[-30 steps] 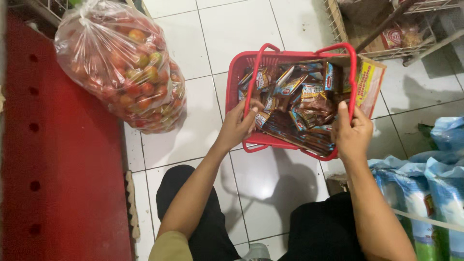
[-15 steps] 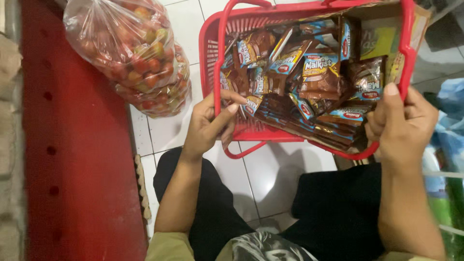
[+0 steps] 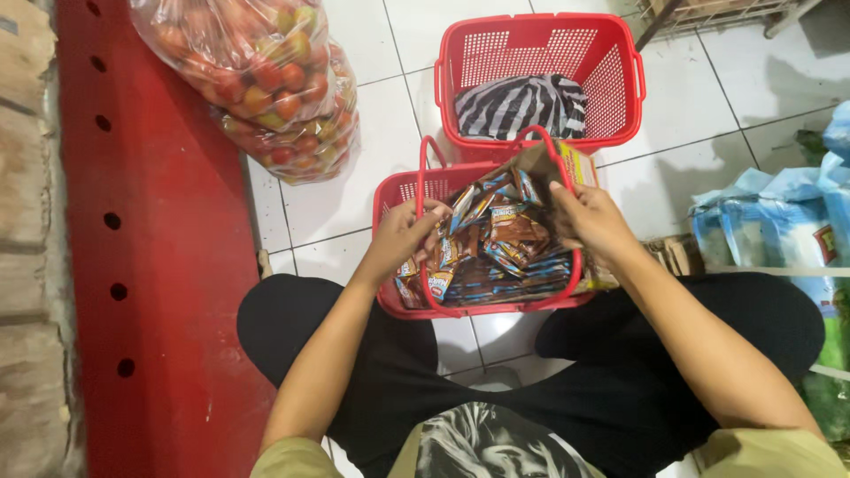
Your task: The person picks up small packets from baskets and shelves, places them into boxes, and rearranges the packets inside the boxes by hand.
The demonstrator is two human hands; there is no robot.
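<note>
Both hands at a red basket (image 3: 390,190) of snack sachets (image 3: 496,243).
Left hand (image 3: 403,237) fingers grasp its handle (image 3: 423,221); right hand (image 3: 593,219) fingers clasp the opposite handle (image 3: 575,257).

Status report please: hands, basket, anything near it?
Left hand and right hand both in near basket, on snack packets. Second basket behind, touching. Tomato bags to the left, apart.

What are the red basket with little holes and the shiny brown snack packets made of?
The near red basket with little holes looks like moulded plastic: smooth, even colour, gridded mesh walls. The shiny brown snack packets look like thin plastic or foil film: glossy, creased, crimped ends. Both the left hand and the right hand touch them.
</note>
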